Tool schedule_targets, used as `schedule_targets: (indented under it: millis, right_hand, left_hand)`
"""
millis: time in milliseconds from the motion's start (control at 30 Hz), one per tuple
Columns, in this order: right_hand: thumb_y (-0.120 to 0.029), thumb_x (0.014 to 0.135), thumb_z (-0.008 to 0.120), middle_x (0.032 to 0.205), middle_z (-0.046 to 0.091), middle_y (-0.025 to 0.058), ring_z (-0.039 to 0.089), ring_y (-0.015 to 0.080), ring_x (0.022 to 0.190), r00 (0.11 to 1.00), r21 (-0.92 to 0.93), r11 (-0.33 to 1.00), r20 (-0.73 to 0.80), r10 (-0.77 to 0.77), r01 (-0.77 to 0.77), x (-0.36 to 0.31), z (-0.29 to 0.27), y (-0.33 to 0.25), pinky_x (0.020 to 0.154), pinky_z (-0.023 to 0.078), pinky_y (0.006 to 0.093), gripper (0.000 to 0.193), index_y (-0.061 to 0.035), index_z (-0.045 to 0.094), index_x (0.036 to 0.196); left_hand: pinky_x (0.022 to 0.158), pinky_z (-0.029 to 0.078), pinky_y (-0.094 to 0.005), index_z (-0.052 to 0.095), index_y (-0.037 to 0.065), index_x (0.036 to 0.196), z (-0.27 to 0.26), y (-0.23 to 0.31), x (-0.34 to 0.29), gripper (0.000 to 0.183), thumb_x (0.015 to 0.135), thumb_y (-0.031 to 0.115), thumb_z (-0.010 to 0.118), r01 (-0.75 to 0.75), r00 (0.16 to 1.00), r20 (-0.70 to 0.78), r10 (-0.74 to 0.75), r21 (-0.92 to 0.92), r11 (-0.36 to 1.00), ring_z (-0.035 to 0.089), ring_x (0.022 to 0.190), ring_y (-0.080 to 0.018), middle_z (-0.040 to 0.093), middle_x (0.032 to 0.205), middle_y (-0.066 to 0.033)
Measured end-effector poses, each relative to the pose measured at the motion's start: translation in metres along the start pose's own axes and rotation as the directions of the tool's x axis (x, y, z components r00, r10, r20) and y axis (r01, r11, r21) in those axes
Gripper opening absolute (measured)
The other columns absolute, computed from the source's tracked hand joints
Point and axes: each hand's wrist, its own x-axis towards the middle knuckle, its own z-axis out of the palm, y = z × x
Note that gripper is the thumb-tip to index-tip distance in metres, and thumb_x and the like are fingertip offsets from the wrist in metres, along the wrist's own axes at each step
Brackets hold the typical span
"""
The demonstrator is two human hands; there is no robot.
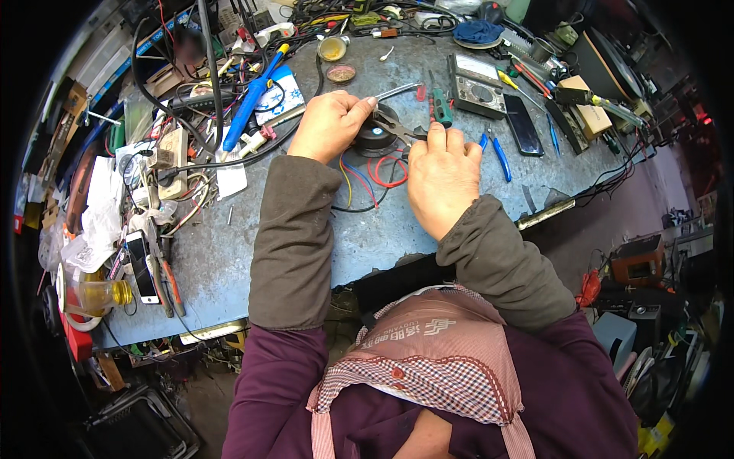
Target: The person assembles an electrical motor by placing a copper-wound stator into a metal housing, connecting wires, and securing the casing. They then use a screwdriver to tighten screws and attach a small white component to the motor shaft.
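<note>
My left hand is closed at the left edge of a round black part, its thumb stretched towards the top. Some of its fingertips are hidden. In my right hand are metal pliers, their jaws lying over the round part and their grips mostly under my fingers. Thin yellow, blue, red and black wires curl on the bench below the part. Just beyond my right fingers lies a green-handled screwdriver. Blue handles show right of that hand; whether they belong to the pliers I cannot tell.
The worn blue bench holds a black phone and a grey metal device at right. A blue soldering iron, tangled cables and a white phone crowd the left. An open jar stands at the back.
</note>
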Motion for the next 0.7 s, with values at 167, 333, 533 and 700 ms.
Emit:
schedule_targets:
  millis: [167, 333, 533, 700]
  right_hand:
    - [-0.012, 0.086, 0.068, 0.122, 0.066, 0.0170, 0.060, 0.0328, 0.108, 0.998, 0.042, 0.999, 0.061, -0.010, 0.008, 0.002, -0.009, -0.001, 0.089, 0.047, 0.0494, 0.018, -0.0029, 0.072, 0.101]
    - [-0.018, 0.089, 0.069, 0.112, 0.064, 0.0118, 0.060, 0.0308, 0.105, 0.992, 0.014, 0.999, 0.118, -0.047, 0.046, 0.005, -0.008, 0.004, 0.085, 0.049, 0.0494, 0.018, -0.0059, 0.075, 0.101]
    - [-0.014, 0.090, 0.066, 0.108, 0.062, 0.0097, 0.061, 0.0311, 0.101, 0.993, -0.027, 0.993, 0.034, -0.116, 0.117, 0.009, -0.001, 0.010, 0.080, 0.050, 0.0474, 0.011, -0.0075, 0.070, 0.097]
    - [-0.021, 0.093, 0.067, 0.110, 0.064, 0.0097, 0.062, 0.0296, 0.101, 0.987, -0.065, 0.985, 0.051, -0.154, 0.157, 0.011, 0.002, 0.014, 0.079, 0.050, 0.0468, 0.019, -0.0079, 0.076, 0.104]
  left_hand:
    - [0.075, 0.055, -0.0450, 0.079, -0.004, 0.094, -0.001, 0.002, -0.001, 0.045, 0.102, 0.040, 0.072, 0.021, 1.000, 0.008, -0.022, 0.019, 1.000, 0.072, 0.080, -0.0378, 0.073, 0.086, -0.0222]
    - [0.074, 0.055, -0.0455, 0.078, -0.004, 0.091, 0.000, -0.001, 0.001, 0.045, 0.102, 0.039, 0.072, 0.002, 1.000, 0.006, -0.002, 0.026, 1.000, 0.071, 0.078, -0.0379, 0.072, 0.083, -0.0221]
    - [0.062, 0.055, -0.0418, 0.075, -0.007, 0.087, -0.006, 0.000, 0.001, 0.046, 0.103, 0.036, 0.073, 0.004, 1.000, 0.012, -0.003, -0.025, 1.000, 0.068, 0.063, -0.0280, 0.069, 0.076, -0.0169]
    - [0.054, 0.056, -0.0360, 0.077, -0.009, 0.091, -0.006, -0.004, -0.001, 0.044, 0.104, 0.033, 0.075, 0.039, 0.999, 0.034, -0.036, -0.085, 0.996, 0.067, 0.059, -0.0188, 0.069, 0.076, -0.0124]
